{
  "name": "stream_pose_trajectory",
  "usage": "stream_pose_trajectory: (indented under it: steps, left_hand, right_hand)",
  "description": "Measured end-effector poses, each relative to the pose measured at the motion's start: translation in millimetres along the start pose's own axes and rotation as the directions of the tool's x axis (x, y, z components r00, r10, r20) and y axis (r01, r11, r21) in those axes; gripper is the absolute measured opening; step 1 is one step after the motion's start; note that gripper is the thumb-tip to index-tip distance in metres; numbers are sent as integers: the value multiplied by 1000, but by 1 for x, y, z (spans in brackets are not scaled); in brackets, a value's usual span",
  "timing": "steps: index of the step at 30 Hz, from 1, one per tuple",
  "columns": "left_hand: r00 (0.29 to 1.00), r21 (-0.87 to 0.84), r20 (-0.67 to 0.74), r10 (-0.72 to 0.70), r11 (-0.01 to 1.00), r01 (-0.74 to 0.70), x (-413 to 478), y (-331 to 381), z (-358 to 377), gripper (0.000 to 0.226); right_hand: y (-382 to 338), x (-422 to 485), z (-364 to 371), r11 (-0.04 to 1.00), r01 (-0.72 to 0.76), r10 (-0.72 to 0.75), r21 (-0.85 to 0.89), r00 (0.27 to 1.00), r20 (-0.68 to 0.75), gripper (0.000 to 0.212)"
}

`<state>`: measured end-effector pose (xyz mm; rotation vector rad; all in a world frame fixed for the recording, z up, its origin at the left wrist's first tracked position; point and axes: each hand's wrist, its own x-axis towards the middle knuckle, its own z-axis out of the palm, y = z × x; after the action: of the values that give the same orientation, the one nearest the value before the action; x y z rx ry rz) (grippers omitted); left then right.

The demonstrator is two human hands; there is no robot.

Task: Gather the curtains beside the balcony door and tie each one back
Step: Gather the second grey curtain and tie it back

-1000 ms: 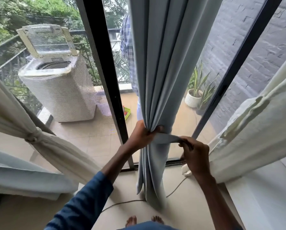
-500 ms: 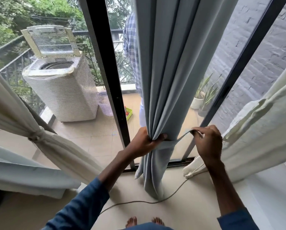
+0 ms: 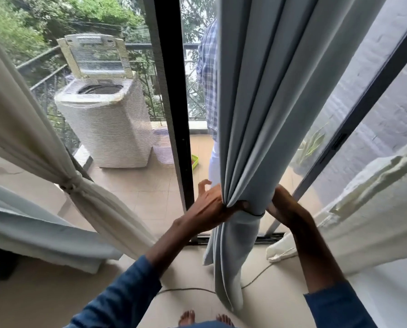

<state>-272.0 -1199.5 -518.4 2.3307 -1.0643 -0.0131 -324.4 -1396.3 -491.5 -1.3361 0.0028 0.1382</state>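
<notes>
A blue-grey curtain hangs in front of the balcony door, its folds gathered at waist height. My left hand grips the gathered folds from the left, thumb pressed across the front. A band of the same fabric wraps round the front of the bundle. My right hand holds the band at the curtain's right side, its fingers hidden behind the cloth. A cream curtain at the left is tied with a knot. Another cream curtain hangs loose at the right.
The black door frame stands just left of my hands. On the balcony are a washing machine, a person in a checked shirt and a potted plant. A cable lies on the floor near my bare feet.
My right hand has carried the band from out in front across the curtain and round to its right side. My left hand keeps its grip on the folds.
</notes>
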Motion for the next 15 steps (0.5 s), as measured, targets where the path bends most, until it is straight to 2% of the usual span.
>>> stream_pose_trajectory:
  steps: [2, 4, 6, 8, 9, 11, 13, 15]
  left_hand:
    - [1000, 40, -7, 1, 999, -1, -3, 2, -4, 47]
    - [995, 9, 30, -94, 996, 94, -1, -1, -7, 64]
    - [989, 2, 37, -143, 990, 143, 0, -6, -11, 75]
    - [989, 36, 31, -146, 989, 145, 2, -8, -14, 81]
    - [990, 76, 33, -138, 988, 136, 3, -8, -15, 83]
    - [992, 187, 58, -112, 977, 100, 7, -4, -17, 84]
    - [993, 276, 94, -73, 960, 44, 11, -3, -15, 77]
    - [991, 276, 125, -45, 961, 9, 13, 0, -17, 68]
  right_hand:
    - [0, 1, 4, 997, -37, 41, 72, 998, -54, 30]
    - [-2, 1, 2, 981, -57, 72, 187, 995, -73, 42]
    - [-2, -4, -3, 957, -110, 122, 267, 992, -29, 75]
    - [-1, -8, -7, 983, -87, 78, 162, 995, 57, 90]
    - [1, -8, -8, 999, -30, 28, 26, 998, 60, 83]
    - [5, -7, 3, 959, 117, -113, -257, 993, 31, 52]
    - [12, -1, 21, 939, 199, -239, -282, 964, -116, 44]
    - [16, 6, 35, 933, 220, -314, -285, 885, -345, 37]
